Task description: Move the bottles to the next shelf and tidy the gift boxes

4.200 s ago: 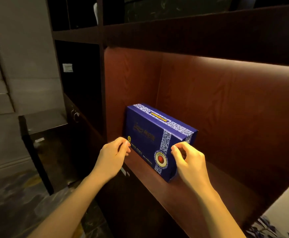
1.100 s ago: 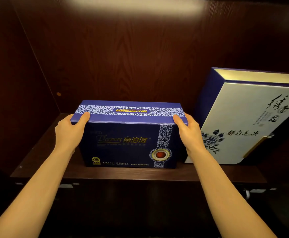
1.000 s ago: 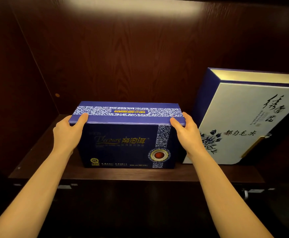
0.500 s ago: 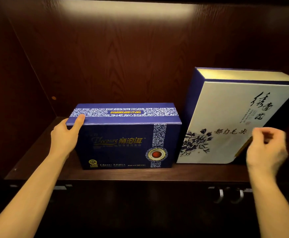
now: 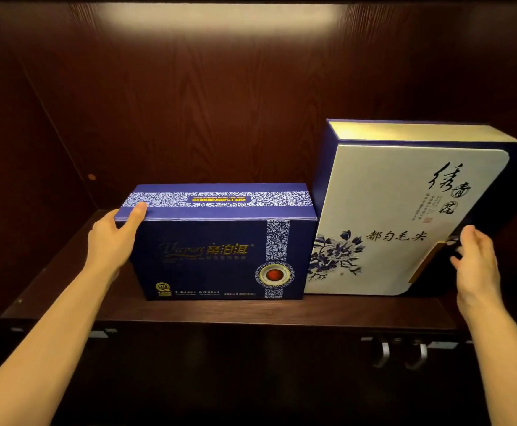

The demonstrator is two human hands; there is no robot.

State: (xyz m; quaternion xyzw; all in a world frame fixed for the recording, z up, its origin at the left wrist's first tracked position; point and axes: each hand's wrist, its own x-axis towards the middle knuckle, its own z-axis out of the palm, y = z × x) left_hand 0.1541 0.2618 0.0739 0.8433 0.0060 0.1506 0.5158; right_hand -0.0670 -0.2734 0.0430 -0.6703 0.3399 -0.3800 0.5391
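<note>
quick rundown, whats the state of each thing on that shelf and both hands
dark blue gift box: closed, upright on the shelf, against the white box
white gift box: closed, standing, leaning slightly
left hand: open, flat on the blue box's left end, thumb on the lid
right hand: open, at the white box's right edge
cabinet doors below: shut

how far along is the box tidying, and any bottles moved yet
Looks done: the blue box stands upright on the shelf, its right end close against the white box. In hand: the left hand rests on the blue box's left end, and the open right hand is at the white box's right edge, which leans. Left: squaring the white box. No bottles are in view.
</note>
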